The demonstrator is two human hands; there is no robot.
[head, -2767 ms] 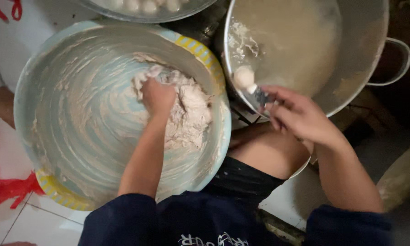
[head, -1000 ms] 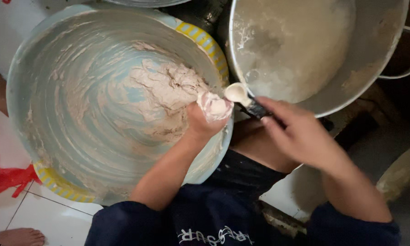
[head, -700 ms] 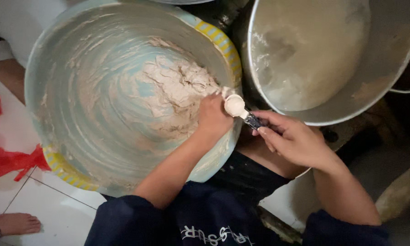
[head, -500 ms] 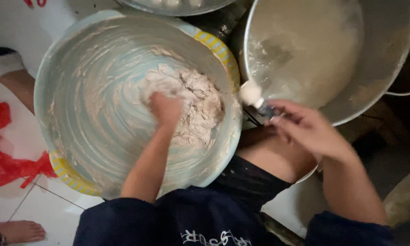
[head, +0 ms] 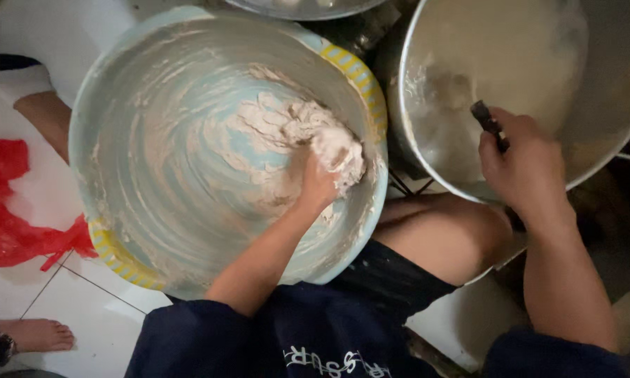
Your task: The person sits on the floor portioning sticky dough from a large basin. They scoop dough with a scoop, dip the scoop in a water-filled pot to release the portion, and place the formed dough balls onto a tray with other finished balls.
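Squeezing dough, spoon back in the pot

Grabbing a clump of the sticky dough [head: 308,140] with my left hand [head: 322,183], fingers curled into it near the right side of the big light-blue basin [head: 119,91]. My right hand [head: 521,164] is clamped round the dark spoon handle [head: 484,120]. Half a second ago the spoon held a dough ball at the rim; now it's dipped inside the metal pot [head: 427,42] of cloudy water. Red plastic bag [head: 14,203] lies on the floor tiles.
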